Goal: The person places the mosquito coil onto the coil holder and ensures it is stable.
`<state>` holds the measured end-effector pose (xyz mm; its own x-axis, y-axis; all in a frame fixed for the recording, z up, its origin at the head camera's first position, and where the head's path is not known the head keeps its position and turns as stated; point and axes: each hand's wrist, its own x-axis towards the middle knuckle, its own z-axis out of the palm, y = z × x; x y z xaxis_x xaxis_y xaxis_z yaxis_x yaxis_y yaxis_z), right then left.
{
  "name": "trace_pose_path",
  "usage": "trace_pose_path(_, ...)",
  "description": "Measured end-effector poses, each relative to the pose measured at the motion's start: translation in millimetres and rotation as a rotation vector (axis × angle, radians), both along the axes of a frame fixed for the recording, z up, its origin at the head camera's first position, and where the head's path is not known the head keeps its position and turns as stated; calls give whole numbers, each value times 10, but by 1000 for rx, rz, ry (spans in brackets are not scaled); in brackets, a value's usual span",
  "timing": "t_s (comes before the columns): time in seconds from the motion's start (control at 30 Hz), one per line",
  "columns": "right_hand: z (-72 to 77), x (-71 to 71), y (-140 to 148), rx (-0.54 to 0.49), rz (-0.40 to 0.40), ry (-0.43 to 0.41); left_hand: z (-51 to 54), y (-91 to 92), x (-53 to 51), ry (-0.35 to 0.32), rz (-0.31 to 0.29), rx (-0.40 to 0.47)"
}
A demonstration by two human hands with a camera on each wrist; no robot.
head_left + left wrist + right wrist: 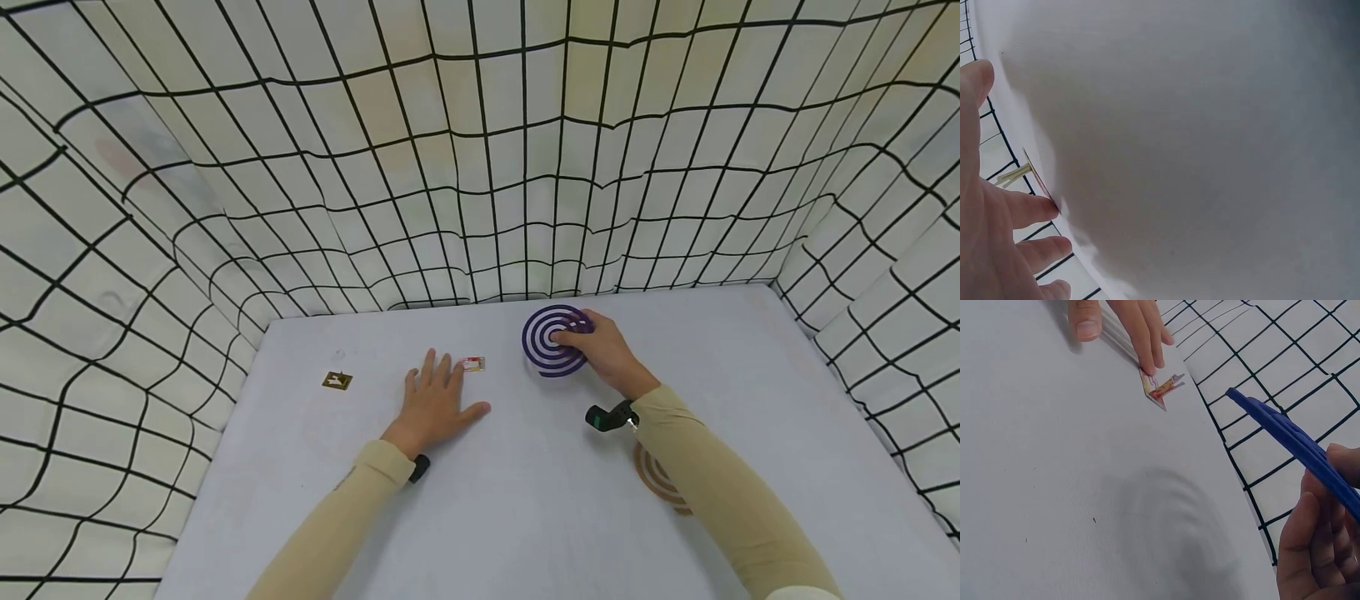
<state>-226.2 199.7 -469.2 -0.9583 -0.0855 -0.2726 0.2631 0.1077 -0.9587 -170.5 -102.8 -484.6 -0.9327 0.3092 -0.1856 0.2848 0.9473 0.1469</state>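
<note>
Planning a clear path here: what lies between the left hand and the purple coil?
The head view shows a small red-and-white piece right by the left hand; from there to the purple coil, the white tabletop is bare.

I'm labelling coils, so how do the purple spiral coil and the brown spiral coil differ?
The purple spiral coil is held above the white table in the right hand; the brown spiral coil lies on it. The purple one shows nearly whole, while a beige sleeve hides much of the brown one. Both have gaps between their turns.
</note>
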Motion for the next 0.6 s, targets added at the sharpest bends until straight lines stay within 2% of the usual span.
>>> trace_pose_path(0.6, -96, -47, -98, 23, 26, 29, -36, 178, -43, 6, -7, -13)
